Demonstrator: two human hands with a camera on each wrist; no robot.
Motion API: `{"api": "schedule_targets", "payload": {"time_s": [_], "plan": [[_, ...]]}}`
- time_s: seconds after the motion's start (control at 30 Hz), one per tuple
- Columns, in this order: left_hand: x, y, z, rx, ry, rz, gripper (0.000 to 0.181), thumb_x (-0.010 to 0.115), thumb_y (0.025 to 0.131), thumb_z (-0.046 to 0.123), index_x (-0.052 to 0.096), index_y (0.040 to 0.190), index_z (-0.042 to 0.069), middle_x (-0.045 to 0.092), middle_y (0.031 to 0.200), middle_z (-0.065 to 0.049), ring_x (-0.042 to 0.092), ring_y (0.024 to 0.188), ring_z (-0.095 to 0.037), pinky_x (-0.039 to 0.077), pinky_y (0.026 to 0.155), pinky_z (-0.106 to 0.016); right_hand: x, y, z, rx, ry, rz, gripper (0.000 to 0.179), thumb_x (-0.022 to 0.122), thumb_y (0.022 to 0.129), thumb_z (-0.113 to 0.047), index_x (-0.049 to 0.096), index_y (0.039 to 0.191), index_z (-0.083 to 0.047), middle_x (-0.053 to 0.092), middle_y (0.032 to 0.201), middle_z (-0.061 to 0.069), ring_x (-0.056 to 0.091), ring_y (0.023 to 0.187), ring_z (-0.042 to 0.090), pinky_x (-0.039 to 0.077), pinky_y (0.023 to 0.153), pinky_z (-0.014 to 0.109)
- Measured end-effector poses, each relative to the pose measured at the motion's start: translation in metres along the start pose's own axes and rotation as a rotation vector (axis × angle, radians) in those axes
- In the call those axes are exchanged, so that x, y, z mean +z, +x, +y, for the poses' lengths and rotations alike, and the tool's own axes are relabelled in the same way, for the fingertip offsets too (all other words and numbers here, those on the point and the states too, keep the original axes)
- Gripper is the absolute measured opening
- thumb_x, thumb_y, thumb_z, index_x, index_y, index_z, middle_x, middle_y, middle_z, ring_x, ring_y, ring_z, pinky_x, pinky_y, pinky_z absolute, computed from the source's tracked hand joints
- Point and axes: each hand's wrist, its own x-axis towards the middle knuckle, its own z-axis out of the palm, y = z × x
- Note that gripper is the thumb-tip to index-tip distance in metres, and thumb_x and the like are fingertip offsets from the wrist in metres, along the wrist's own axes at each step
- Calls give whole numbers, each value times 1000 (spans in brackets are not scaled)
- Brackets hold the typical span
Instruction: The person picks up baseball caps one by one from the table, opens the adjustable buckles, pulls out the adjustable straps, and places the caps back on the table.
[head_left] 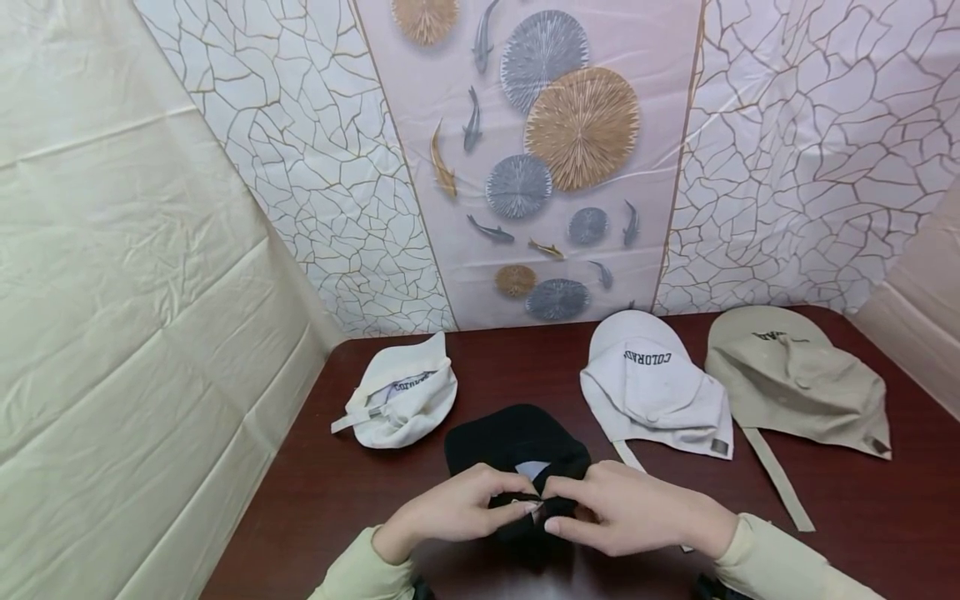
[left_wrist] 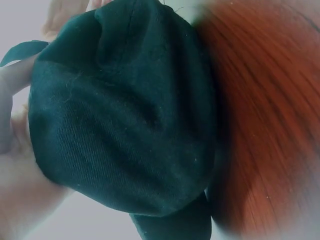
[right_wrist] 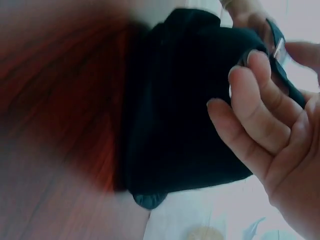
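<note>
A black baseball cap point(head_left: 510, 429) rests on the table in front of me, its brim pointing away. At the cap's near side, my left hand point(head_left: 467, 505) pinches the back strap between thumb and index finger. From the other side my right hand point(head_left: 637, 510) grips the same strap, its fingertips close to the left ones. A small metal buckle point(right_wrist: 279, 50) shows on the strap in the right wrist view. The crumpled crown point(left_wrist: 120, 120) fills most of the left wrist view and hides part of the left hand.
An off-white cap point(head_left: 405, 396) lies at the back left of the dark red wooden table point(head_left: 330, 492). Right of the black cap are a white cap point(head_left: 648, 383) with lettering and a beige cap point(head_left: 795, 379), their straps trailing forward. A patterned cloth backdrop point(head_left: 465, 242) stands behind.
</note>
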Motion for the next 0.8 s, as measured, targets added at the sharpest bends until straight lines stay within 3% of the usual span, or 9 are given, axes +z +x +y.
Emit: {"api": "schedule_targets", "payload": {"time_s": [0.17,0.4,0.63,0.8], "plan": [[2,1,2,18,25,-8,13,55,106,19,67,110,19,63,97,12,48,77,5,45,73,-13,5,2,-1,-35,1,27,6,54,106,-28,58,103,-30,31,58,-24,25,47,-18,27,44,8],[2,0,-1,54,47,-17,14,53,107,20,67,110,18,63,96,12,48,78,7,46,72,-13,6,3,-1,-21,72,-17,10,50,108,-27,56,100,-29,38,62,-24,28,48,-19,30,45,8],[2,1,-2,107,53,-12,14,53,106,20,66,112,18,65,100,11,51,85,9,49,77,-15,2,0,2,-7,52,-25,15,49,108,-27,55,95,-27,35,63,-21,26,51,-19,29,48,8],[2,-1,-3,108,37,-11,15,53,107,21,66,113,18,66,102,11,52,86,9,50,77,-16,-1,-4,6,4,34,-9,15,50,108,-26,57,95,-25,32,61,-21,25,50,-18,27,47,8]]}}
